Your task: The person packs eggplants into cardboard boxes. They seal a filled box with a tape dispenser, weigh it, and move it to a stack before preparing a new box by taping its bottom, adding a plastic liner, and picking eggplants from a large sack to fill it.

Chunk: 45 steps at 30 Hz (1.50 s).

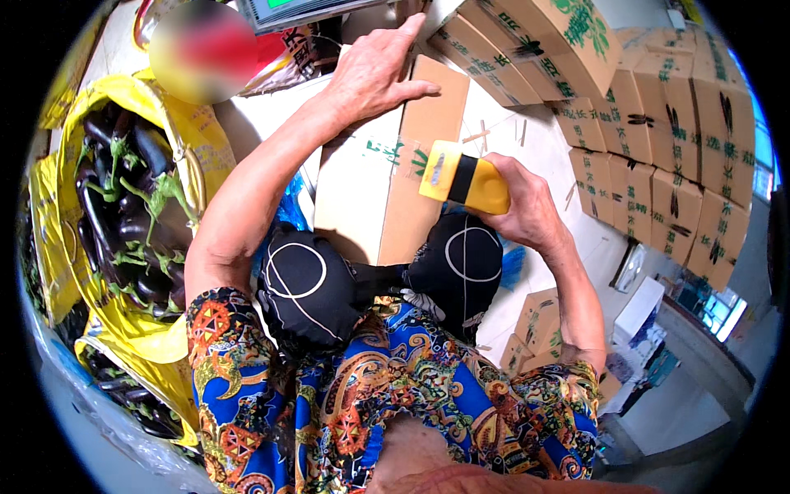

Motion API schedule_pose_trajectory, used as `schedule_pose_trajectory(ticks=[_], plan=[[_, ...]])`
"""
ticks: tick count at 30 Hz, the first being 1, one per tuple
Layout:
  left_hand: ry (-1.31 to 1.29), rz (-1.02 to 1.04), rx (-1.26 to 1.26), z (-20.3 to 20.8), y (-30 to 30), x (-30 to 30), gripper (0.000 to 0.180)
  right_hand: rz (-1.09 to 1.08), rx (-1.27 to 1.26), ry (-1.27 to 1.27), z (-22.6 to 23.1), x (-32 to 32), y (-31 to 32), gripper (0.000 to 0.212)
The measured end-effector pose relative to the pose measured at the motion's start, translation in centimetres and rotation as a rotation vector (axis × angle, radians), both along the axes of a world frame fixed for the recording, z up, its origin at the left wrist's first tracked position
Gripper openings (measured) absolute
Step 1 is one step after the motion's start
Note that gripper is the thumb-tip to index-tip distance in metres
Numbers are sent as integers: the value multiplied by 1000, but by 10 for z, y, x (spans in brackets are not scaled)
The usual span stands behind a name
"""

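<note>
My right hand (527, 198) is closed around a yellow tool with a black band across it, which looks like a tape dispenser (473, 185). It is held above the right edge of a flat-topped cardboard box (420, 181) between my knees. My left hand (378, 70) reaches over the far end of this box, with the index finger stretched forward and the thumb apart. It holds nothing that I can see. Whether its fingertips touch the nearby stacked box is hard to tell. Part of the box's left side is whitish, with green print on top.
Stacked cardboard boxes (658, 132) stand along the right, with tilted ones (535, 49) at the far side. Yellow bags of eggplants (136, 222) sit on the left. A device with a lit screen (288, 10) is at the top. Cardboard scraps (477, 133) lie on the pale floor.
</note>
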<state>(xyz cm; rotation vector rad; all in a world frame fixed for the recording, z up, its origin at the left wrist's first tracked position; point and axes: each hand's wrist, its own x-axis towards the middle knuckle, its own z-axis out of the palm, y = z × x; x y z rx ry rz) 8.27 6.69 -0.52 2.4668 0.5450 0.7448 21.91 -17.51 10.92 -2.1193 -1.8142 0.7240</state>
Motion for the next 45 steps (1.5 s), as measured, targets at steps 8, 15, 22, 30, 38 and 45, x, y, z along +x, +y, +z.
schedule_pose_trajectory(ticks=[8,15,22,30,38,45], plan=[[164,-117,102,-8,10,-1,63,76,117,-46,-15,2,2,64],[136,-127,346,-6,9,11,26,114,57,-67,-35,7,6,64],[147,-149,387,-1,12,5,26,112,102,19,-61,20,-5,66],[146,-145,365,-5,19,-1,29,66,52,31,-65,41,-38,64],[86,-118,180,6,13,-18,24,52,69,130,-135,41,-46,55],[-4,505,-1579,-46,-16,-118,49,-13,45,68,-155,22,-39,65]])
